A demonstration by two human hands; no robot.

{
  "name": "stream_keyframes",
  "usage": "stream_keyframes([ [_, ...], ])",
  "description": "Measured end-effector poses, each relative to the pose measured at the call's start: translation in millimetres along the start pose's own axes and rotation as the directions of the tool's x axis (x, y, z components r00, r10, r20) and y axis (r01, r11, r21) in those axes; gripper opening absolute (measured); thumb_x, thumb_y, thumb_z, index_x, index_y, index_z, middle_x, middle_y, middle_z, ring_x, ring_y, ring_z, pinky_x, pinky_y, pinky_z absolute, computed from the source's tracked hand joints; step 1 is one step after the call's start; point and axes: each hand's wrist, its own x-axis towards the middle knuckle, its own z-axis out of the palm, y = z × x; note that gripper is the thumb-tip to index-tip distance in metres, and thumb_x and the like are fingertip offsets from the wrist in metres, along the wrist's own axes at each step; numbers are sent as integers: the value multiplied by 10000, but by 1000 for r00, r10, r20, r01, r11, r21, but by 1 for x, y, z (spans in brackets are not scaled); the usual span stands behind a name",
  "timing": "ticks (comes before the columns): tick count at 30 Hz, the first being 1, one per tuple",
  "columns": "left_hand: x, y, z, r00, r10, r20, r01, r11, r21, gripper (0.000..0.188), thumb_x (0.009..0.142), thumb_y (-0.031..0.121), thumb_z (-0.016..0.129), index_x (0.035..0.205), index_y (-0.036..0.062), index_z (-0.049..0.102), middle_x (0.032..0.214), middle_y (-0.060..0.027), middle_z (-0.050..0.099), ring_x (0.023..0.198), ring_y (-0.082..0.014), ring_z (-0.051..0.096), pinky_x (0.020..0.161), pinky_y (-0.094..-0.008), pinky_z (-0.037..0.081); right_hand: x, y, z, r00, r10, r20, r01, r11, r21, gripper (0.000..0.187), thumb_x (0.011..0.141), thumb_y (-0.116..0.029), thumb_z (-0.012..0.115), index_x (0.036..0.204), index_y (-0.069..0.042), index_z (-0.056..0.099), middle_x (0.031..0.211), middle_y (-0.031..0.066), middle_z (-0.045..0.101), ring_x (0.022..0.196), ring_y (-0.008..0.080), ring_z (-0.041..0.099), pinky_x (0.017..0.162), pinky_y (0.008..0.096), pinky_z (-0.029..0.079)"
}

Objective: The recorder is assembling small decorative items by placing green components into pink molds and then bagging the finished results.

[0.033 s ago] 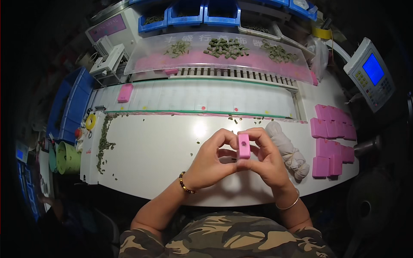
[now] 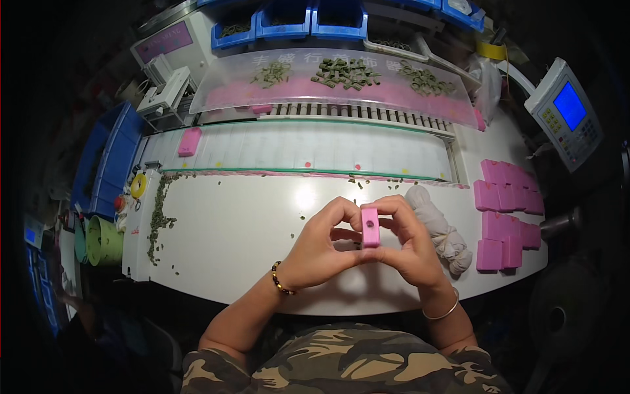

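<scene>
Between fingertips (image 2: 379, 205) of both hands, above the white table (image 2: 230, 230): one pink block (image 2: 371, 226) with a round hole, pinched upright by left hand (image 2: 321, 253) and right hand (image 2: 410, 246). Likely mid-inspection or fitting. Beside: one white cloth (image 2: 443, 230), roughly ten pink blocks stacked (image 2: 505, 203), another single block (image 2: 189, 141) on the conveyor (image 2: 295, 148).

You are seated at a small-parts assembly station — a factory line, not a home. Evidence: a white conveyor belt (image 2: 308, 150) runs across your white desk (image 2: 230, 243); blue parts bins (image 2: 282, 23) line the back; a clear sloped tray (image 2: 341, 82) holds heaps of green pieces; pink blocks (image 2: 508, 210) are stacked at your right — beside a keypad terminal with a blue screen (image 2: 567, 111).
</scene>
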Motion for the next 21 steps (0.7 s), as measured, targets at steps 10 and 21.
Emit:
stream_keyframes([
  [10,-4,5,3,997,-11,82,24,985,-169,507,764,79,828,1073,71,427,1078,-43,499,1045,-141,569,943,-326,523,1,-17,-4,994,-14,-105,-6,982,-187,195,929,-4,564,1092,28,668,1006,112,649,978,196,639,847,291,509],
  [21,0,1,-5,993,-17,120,26,997,-74,456,786,25,780,1074,76,430,1098,-49,509,1052,-150,584,924,-342,543,2,-29,-8,965,-208,163,264,779,-568,508,787,-191,780,1203,11,570,1039,151,608,906,272,615,815,357,509],
])
